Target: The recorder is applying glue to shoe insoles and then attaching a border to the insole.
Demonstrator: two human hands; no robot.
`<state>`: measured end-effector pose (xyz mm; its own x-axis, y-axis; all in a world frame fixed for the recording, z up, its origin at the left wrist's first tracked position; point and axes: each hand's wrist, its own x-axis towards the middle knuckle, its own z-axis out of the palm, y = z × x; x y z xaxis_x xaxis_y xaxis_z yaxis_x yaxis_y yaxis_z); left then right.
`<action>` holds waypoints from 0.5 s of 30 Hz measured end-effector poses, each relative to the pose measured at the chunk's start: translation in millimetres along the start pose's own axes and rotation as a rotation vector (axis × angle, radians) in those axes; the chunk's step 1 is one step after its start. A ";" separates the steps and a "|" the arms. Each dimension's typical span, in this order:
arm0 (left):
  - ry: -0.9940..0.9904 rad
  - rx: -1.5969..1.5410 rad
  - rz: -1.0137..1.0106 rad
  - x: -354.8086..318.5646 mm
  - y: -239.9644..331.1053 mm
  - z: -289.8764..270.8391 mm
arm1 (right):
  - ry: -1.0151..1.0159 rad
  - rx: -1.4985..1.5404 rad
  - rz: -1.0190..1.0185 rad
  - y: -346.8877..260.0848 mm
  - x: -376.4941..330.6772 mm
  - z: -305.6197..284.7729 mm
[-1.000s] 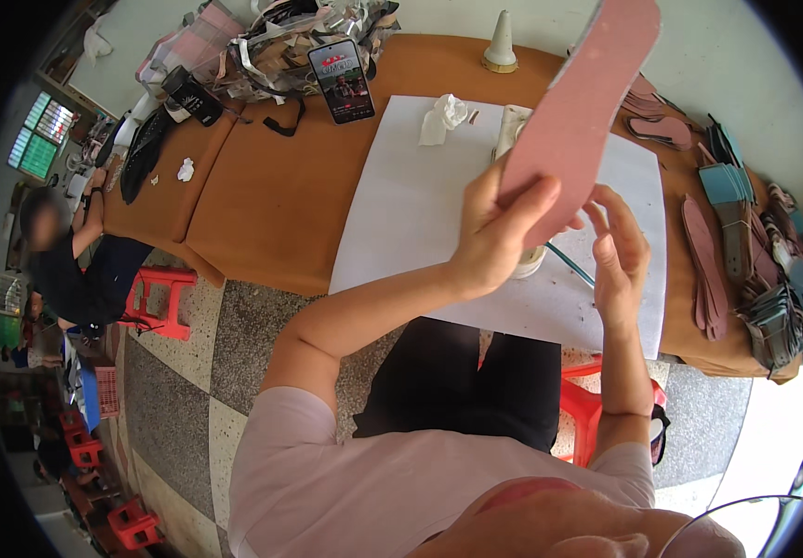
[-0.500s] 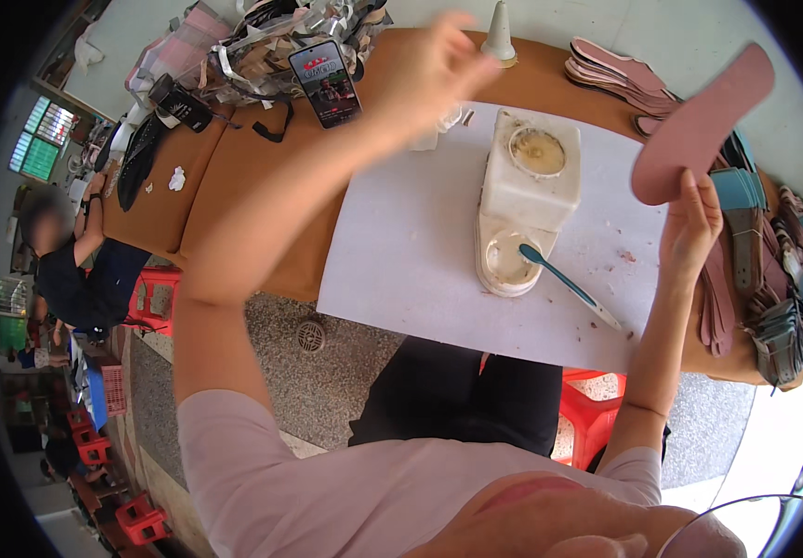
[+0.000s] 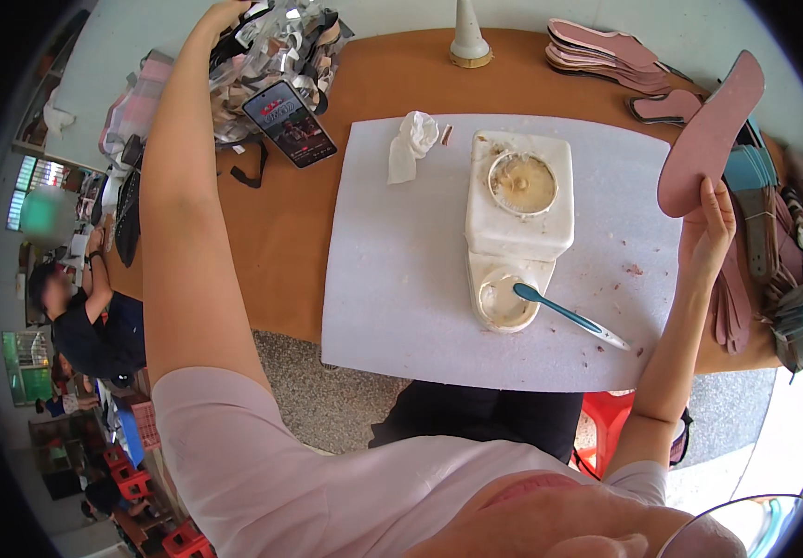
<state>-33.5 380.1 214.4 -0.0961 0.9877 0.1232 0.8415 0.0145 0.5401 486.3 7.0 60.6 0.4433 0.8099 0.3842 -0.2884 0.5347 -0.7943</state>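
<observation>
Brown cloth (image 3: 290,270) covers the worktable beside a pale wall (image 3: 401,14), and with the middle of the white sheet (image 3: 401,288) laid on it as the clock's centre, the right hand (image 3: 710,226) is at three o'clock, pinching one end of a pink insole (image 3: 713,130) between thumb and fingers so that the piece stands up toward two o'clock. The left hand (image 3: 226,13) is stretched out to ten o'clock, right at a heap of straps and scraps (image 3: 276,79); the upper edge cuts it off in part, so whether it grasps anything cannot be told. As for progress, this one insole is picked up and has nothing attached on the face that shows; whether that face is coated is not clear. Other insoles lie stacked (image 3: 606,56) at one o'clock, and more pink pieces (image 3: 731,307) lie between three and four, none of them in hand; which are finished and which are left cannot be judged. Bundles of teal and brown pieces (image 3: 755,169) sit beyond the right hand. On the sheet stands a white container (image 3: 522,232) with a yellowish filling; a brush (image 3: 569,314) lies unheld, its head over the small front dish (image 3: 504,321) at six o'clock, its handle toward four. Crumpled tissue (image 3: 411,149) lies at eleven, a phone (image 3: 290,126) leans at ten, a pale cone (image 3: 469,37) stands at twelve, and farther off a co-worker (image 3: 99,316) sits at nine.
</observation>
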 end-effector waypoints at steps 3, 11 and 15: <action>-0.078 0.011 0.047 3.6 -14.8 1.0 | -0.006 -0.035 -0.012 1.5 0.1 -2.0; 0.568 0.509 0.163 28.3 -16.7 -87.4 | -0.007 -0.030 0.016 7.7 4.7 -1.3; 0.867 0.289 0.337 -4.3 22.0 -120.6 | -0.040 -0.130 0.091 5.6 3.8 -4.4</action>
<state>-78.7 357.4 326.2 -0.0869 0.4914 0.8666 0.9835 -0.0963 0.1532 490.1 12.0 55.5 0.3855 0.8640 0.3238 -0.2122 0.4246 -0.8802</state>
